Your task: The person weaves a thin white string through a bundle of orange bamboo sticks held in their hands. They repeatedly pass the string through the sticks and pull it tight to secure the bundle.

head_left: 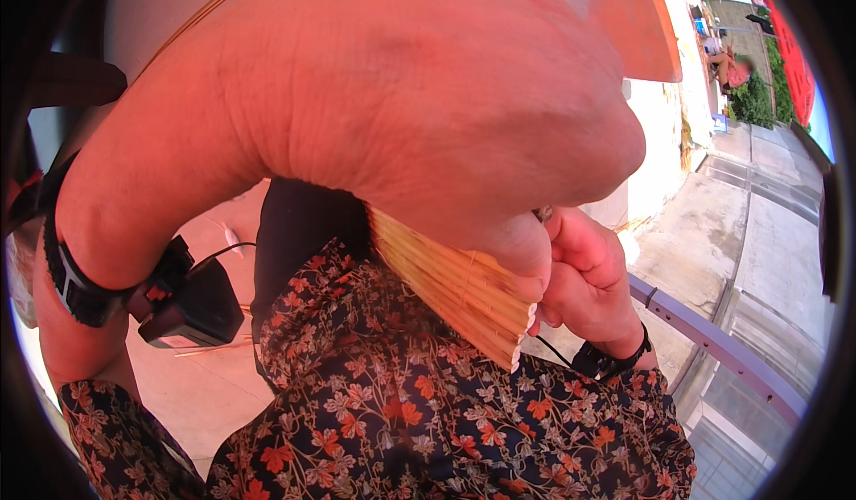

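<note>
Close to the camera, my left hand (428, 99) is closed into a fist round a bundle of yellow stalks (455, 290). The bundle slants down to the right, and its pale cut ends fan out a little below the fist. Just right of those ends is my right hand (584, 272), with its fingers curled and pressed up against the left hand. A small dark bit shows where the two hands meet; I cannot make out what it is. Whatever the right fingers grip is hidden. More of the stalks shows at the top edge, beyond the left hand.
A black device (192, 308) hangs at my left wrist on a strap. Thin loose stalks (209, 350) lie on the floor at left. A purple metal bar (713, 344) runs along the right. Far off at upper right, a person (738, 72) sits near greenery.
</note>
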`<state>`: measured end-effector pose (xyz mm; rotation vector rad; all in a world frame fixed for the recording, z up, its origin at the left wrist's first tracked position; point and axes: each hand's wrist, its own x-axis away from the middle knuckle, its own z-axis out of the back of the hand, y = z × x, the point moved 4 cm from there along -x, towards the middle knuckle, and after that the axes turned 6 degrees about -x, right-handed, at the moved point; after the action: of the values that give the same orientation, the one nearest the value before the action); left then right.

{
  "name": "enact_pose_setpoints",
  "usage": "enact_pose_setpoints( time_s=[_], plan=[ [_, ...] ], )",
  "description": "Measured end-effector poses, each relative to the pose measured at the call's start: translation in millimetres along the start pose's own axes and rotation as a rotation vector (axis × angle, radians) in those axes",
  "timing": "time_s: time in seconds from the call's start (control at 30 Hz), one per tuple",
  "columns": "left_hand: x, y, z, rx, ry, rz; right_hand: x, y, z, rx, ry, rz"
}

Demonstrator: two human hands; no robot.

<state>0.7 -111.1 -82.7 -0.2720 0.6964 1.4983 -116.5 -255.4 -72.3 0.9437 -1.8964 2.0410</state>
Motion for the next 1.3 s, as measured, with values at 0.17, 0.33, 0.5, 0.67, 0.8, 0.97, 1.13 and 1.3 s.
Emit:
enact_pose_setpoints(
  time_s=[0.17, 0.33, 0.5, 0.67, 0.8, 0.97, 1.13, 1.3],
  plan=[
    [1, 0, 1, 0.003, 0.005, -0.005, -6, 4, 7, 0.208, -0.082, 0.208],
    [-1, -1, 0, 0.004, 0.005, -0.006, -6, 10, 15, 0.370, -0.054, 0.444],
    [-1, 0, 0, 0.004, 0.004, -0.005, 6, 14, 10, 0.146, 0.041, 0.255],
    [1, -1, 2, -0.003, 0.001, 0.003, 4, -3, 4, 0.245, 0.034, 0.158],
    [-3, -2, -2, 0.013, 0.002, -0.019, 1, -3, 5, 0.255, 0.003, 0.163],
    [-3, 1, 2, -0.003, -0.003, -0.001, 1, -10, 6, 0.404, -0.062, 0.263],
    [-4, -1, 1, 0.005, -0.005, -0.003, 5, -3, 16, 0.394, -0.046, 0.261],
    [-5, 0, 1, 0.006, -0.001, -0.007, 1, 5, 18, 0.347, -0.036, 0.287]
  ],
)
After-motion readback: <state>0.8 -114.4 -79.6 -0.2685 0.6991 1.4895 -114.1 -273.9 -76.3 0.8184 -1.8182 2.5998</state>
